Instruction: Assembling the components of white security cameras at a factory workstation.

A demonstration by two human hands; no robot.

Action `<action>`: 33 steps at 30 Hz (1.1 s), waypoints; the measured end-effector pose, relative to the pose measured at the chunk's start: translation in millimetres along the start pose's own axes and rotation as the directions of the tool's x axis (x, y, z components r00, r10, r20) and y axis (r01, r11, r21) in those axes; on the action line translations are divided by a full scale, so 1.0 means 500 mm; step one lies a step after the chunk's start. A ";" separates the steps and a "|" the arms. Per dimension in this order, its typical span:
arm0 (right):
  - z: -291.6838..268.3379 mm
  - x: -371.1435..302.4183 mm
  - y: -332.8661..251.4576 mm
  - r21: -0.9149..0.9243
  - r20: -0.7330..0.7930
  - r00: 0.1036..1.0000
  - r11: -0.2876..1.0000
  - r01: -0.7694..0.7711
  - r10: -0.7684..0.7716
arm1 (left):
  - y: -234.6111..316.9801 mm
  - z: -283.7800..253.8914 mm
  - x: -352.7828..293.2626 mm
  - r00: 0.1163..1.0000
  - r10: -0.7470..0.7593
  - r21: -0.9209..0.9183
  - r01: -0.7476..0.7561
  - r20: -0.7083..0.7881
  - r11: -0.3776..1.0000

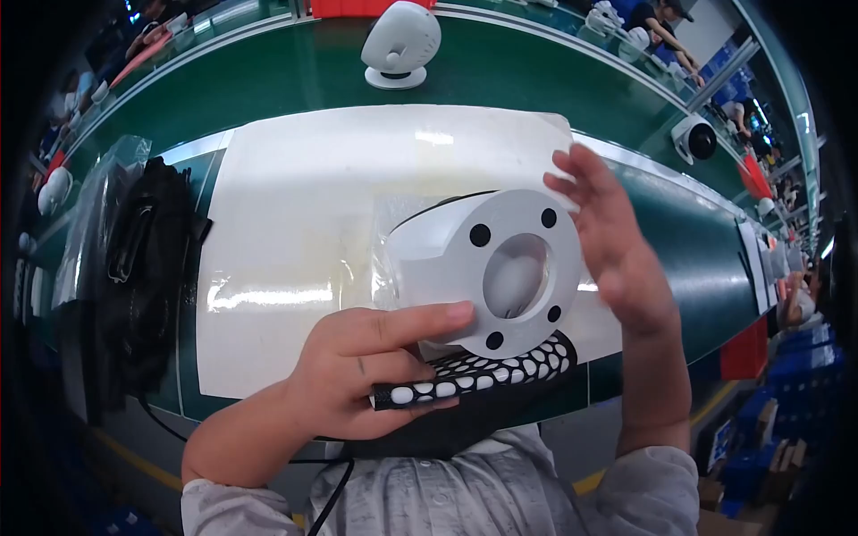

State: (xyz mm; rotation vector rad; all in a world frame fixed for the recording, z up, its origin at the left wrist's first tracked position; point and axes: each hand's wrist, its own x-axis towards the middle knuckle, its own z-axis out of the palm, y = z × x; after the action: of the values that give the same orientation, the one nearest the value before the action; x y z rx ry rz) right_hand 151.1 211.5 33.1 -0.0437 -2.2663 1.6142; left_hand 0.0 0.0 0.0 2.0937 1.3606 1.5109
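A white device with a round ring-shaped base lies tipped on the work mat, its base facing me. Several black round pads sit around the ring, and the centre is a recessed opening. My left hand is closed around a curved black sheet patterned with rows of white round spots. Its index finger stretches out onto the lower left of the base. To the right of the base, my right hand is raised, fingers spread and holding nothing visible. The far side of the device is mostly hidden by its base.
A white mat covers the bench. Black bags and clear plastic lie at the left. Beyond runs a green belt with a white fan-like device upright on it; another device stands at the right. People work farther off.
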 end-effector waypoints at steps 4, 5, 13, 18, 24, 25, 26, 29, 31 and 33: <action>0.003 0.063 -0.042 -0.111 0.053 0.998 0.993 -0.037 0.043 | 0.001 0.007 -0.002 0.997 -0.012 -0.037 0.010 -0.073 0.999; 0.006 0.076 -0.057 -0.190 0.191 0.976 0.980 -0.063 0.100 | 0.002 0.010 -0.005 0.992 -0.027 -0.072 0.018 -0.121 0.997; -0.091 0.140 -0.008 0.204 -0.121 0.969 0.961 -0.188 0.216 | -0.007 -0.006 -0.020 0.985 -0.138 -0.149 0.121 -0.103 0.981; -0.105 0.279 0.113 -0.762 -0.453 0.870 0.591 -0.265 -0.193 | -0.010 -0.028 -0.031 0.988 -0.150 -0.112 0.146 -0.028 0.983; -0.217 0.298 0.324 -0.918 -0.335 0.868 -0.081 -0.388 -0.366 | -0.020 -0.012 -0.025 0.985 -0.170 -0.118 0.164 -0.038 0.979; -0.228 0.297 0.330 -0.920 -0.333 0.871 -0.077 -0.384 -0.362 | -0.020 -0.009 -0.026 0.982 -0.180 -0.120 0.173 -0.054 0.978; -0.241 0.296 0.333 -0.898 -0.435 0.873 0.029 -0.440 -0.220 | -0.019 -0.009 -0.026 0.981 -0.186 -0.121 0.178 -0.055 0.976; -0.213 0.297 0.308 -0.841 -0.539 0.842 0.071 -0.537 -0.010 | -0.026 -0.012 -0.025 0.975 -0.219 -0.106 0.214 -0.042 0.971; -0.179 0.297 0.294 -0.933 -0.359 0.929 0.049 -0.355 -0.092 | -0.027 -0.008 -0.028 0.970 -0.234 -0.107 0.226 -0.068 0.968; -0.111 0.320 0.277 -0.938 -0.214 0.968 0.304 -0.165 -0.133 | -0.028 -0.005 -0.029 0.969 -0.235 -0.117 0.225 -0.081 0.967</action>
State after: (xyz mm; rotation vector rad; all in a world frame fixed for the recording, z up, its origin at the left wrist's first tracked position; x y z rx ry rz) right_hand -6.5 346.9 -35.8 -0.5447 -2.6230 -0.0483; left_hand -10.1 -4.3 -16.8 1.7526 1.4625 1.5638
